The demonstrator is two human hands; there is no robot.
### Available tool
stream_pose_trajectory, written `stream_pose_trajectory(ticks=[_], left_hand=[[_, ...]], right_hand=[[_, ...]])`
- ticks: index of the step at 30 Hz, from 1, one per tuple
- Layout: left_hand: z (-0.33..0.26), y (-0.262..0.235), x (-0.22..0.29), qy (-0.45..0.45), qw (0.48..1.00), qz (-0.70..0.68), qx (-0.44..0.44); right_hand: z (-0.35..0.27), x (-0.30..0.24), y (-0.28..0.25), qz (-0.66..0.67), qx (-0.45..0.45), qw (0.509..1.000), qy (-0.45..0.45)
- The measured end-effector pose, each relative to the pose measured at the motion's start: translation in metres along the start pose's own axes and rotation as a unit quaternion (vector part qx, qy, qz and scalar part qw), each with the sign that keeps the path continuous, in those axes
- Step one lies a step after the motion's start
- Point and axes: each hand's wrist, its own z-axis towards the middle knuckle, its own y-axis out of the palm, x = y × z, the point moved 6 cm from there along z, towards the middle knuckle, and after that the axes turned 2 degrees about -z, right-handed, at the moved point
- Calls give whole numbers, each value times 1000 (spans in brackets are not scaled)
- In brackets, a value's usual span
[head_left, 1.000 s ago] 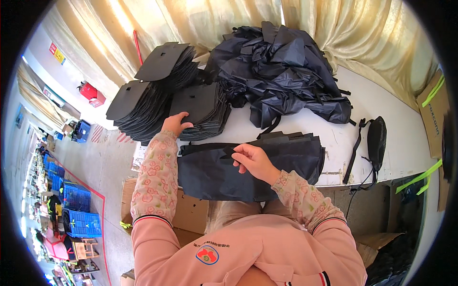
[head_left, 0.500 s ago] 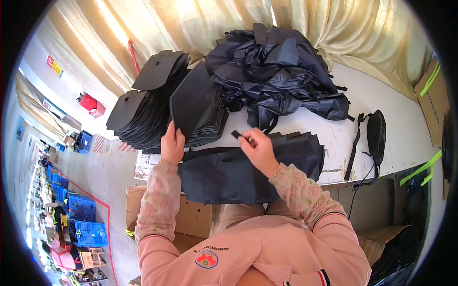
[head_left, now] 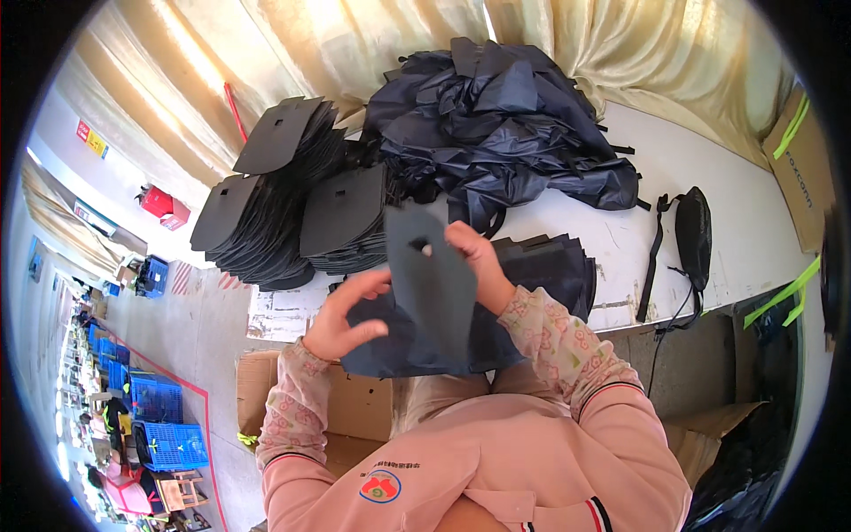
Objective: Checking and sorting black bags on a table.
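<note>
Head view, catalogue of the bench at this moment.

Item one: a dark stiff panel (head_left: 432, 282), now lifted off the stacks and held upright before my chest; half a second ago it was only tilting up from the pile. I judge the pick is done and the piece is ready to go to the fabric below.

Item two: my right hand (head_left: 479, 257), grip clamped on the panel's top edge at 12 o'clock, thumb near its small hole.

Item three: my left hand (head_left: 341, 317), grip closing on the panel's lower left edge at 8 o'clock, fingers curled, thumb apart.

Item four: flat dark fabric piece (head_left: 532, 275) lying on the tabletop (head_left: 709, 160) directly behind the panel, its near side hanging over the front edge toward my lap.

Item five: stacks of matching panels (head_left: 275, 213) at 10 o'clock, leaning, close to the tabletop's left end.

Item six: heap of dark bags (head_left: 505, 124) at 12 o'clock, against the curtain.

Item seven: black pouch with strap (head_left: 693, 232) at 3 o'clock.

Open room: bare white surface between fabric and pouch; cardboard box (head_left: 355, 399) below the front edge.
</note>
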Motion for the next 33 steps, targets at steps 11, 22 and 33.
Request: stream_pose_trajectory(ticks=[11,22,33], left_hand=[[35,35,5,131,933,264,206],[-14,-60,-4,11,927,-125,354],[-179,-158,-203,-391,809,-76,433]], right_hand=[[-28,-38,6,282,-295,838,361],[9,16,-64,-76,-377,874,298],[-20,35,-138,-389,-365,817,221]])
